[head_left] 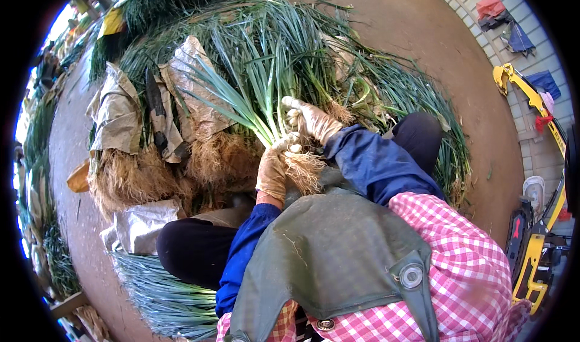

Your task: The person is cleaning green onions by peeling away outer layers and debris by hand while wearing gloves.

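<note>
A small bunch of spring onions [264,115], its long green leaves fanning up and left, is gripped low on its white stalks by my gloved left hand [273,170]. Pale, stringy roots [305,172] hang out to the right of that hand. Just above the roots, my gloved right hand [319,123] is beside the stalks with its fingers curled closed. What sits between those fingers is hidden. Both gloves are thin and dirt-stained. Behind my hands lies a large heap of spring onions [266,37].
Brown paper-wrapped bundles [115,115] with thick roots stand at left. More spring onions [172,297] lie beside my left knee, near a crumpled silvery sheet [142,224]. A yellow machine arm [528,91] stands along the pale tiled wall at right. A dark apron [338,251] covers my lap.
</note>
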